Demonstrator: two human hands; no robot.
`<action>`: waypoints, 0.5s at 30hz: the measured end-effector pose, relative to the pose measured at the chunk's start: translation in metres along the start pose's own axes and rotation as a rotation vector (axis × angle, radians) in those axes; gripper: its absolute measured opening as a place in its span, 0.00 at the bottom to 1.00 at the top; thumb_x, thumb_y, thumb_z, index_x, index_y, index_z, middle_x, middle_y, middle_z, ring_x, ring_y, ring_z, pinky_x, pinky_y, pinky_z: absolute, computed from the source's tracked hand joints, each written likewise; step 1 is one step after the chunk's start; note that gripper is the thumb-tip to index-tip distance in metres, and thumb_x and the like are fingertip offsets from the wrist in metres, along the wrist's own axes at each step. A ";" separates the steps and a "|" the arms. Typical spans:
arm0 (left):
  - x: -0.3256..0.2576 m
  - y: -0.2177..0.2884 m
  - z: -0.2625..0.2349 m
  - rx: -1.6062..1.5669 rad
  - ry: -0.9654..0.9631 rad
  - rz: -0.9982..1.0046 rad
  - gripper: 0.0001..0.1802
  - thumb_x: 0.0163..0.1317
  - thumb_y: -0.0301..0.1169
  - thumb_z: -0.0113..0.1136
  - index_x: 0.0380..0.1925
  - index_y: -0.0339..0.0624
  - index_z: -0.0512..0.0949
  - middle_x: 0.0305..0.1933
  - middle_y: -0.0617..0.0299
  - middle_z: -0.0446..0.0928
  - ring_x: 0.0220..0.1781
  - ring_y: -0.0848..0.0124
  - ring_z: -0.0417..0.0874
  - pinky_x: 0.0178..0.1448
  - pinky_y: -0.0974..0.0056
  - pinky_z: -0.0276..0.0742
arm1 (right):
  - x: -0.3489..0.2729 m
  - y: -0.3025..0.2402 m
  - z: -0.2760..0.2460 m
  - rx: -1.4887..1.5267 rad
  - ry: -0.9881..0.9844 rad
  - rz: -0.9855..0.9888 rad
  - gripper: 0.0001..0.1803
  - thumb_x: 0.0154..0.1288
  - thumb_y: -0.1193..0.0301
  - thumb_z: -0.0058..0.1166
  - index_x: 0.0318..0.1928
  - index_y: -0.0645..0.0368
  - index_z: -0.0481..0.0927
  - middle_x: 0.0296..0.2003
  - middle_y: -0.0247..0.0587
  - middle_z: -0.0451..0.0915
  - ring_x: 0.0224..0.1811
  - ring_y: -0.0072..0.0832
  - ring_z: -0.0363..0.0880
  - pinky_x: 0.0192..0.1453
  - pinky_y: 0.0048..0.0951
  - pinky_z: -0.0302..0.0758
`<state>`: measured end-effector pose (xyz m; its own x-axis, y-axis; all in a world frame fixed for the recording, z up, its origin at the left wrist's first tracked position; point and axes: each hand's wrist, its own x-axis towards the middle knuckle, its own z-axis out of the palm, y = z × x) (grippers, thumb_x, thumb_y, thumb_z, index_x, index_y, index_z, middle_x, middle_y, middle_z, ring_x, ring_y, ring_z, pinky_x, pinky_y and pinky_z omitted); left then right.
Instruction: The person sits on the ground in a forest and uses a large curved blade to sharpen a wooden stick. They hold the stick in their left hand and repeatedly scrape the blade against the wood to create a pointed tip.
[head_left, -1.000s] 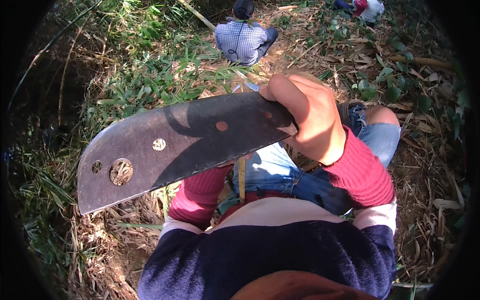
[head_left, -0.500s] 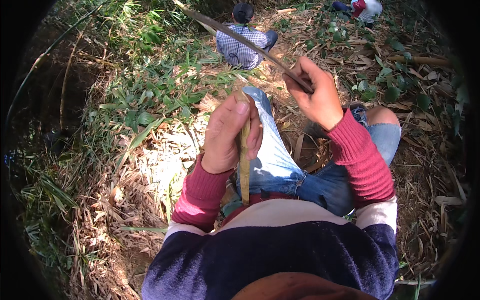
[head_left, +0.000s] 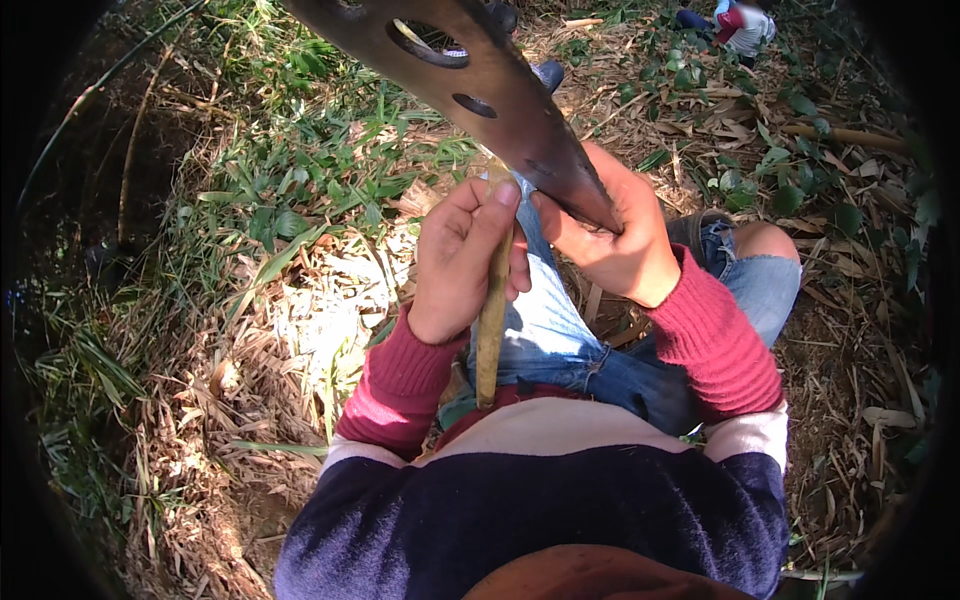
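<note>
The left hand point(head_left: 462, 262) is clenched around a pale, slender bamboo stick point(head_left: 490, 330) held upright over the lap, while the right hand point(head_left: 610, 240) grasps a broad dark metal chopping blade point(head_left: 480, 90) laid against the stick's top end, which shows little cutting yet.

Ground point(head_left: 300, 330) of dry straw and leaf litter, green grass point(head_left: 300, 170) and weeds far left, a cut pale stick point(head_left: 845, 135) lying far right among low green leaves point(head_left: 770, 170).
</note>
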<state>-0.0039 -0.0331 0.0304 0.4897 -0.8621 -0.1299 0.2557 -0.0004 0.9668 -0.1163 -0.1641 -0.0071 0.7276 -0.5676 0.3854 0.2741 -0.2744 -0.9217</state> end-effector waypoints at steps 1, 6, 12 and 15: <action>0.000 0.000 0.000 0.000 0.004 -0.008 0.20 0.77 0.46 0.50 0.34 0.41 0.72 0.18 0.63 0.72 0.12 0.74 0.73 0.16 0.72 0.65 | 0.000 0.000 0.001 -0.005 0.003 0.003 0.10 0.62 0.70 0.61 0.32 0.58 0.72 0.24 0.32 0.75 0.28 0.18 0.73 0.32 0.26 0.71; 0.003 0.000 0.004 -0.014 -0.018 -0.029 0.20 0.77 0.46 0.50 0.35 0.40 0.73 0.18 0.63 0.73 0.12 0.75 0.73 0.16 0.72 0.66 | 0.001 -0.001 -0.001 -0.035 -0.003 0.012 0.09 0.61 0.72 0.60 0.33 0.58 0.72 0.25 0.35 0.77 0.28 0.21 0.76 0.33 0.27 0.73; 0.004 -0.008 -0.001 -0.046 -0.087 -0.037 0.18 0.77 0.45 0.51 0.37 0.41 0.73 0.19 0.64 0.74 0.13 0.76 0.73 0.17 0.73 0.67 | 0.002 -0.001 -0.004 -0.186 -0.027 0.029 0.08 0.59 0.73 0.59 0.34 0.60 0.71 0.24 0.45 0.78 0.26 0.37 0.80 0.34 0.33 0.75; 0.000 -0.007 0.001 -0.126 -0.174 -0.042 0.15 0.76 0.42 0.55 0.38 0.40 0.72 0.21 0.65 0.75 0.16 0.77 0.77 0.19 0.74 0.70 | 0.012 0.010 -0.007 -0.355 -0.011 0.043 0.11 0.57 0.72 0.62 0.35 0.60 0.72 0.25 0.50 0.80 0.30 0.46 0.85 0.34 0.37 0.76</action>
<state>-0.0064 -0.0334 0.0240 0.3279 -0.9372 -0.1191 0.3803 0.0155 0.9247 -0.1090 -0.1792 -0.0114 0.7410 -0.5765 0.3443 0.0093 -0.5040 -0.8637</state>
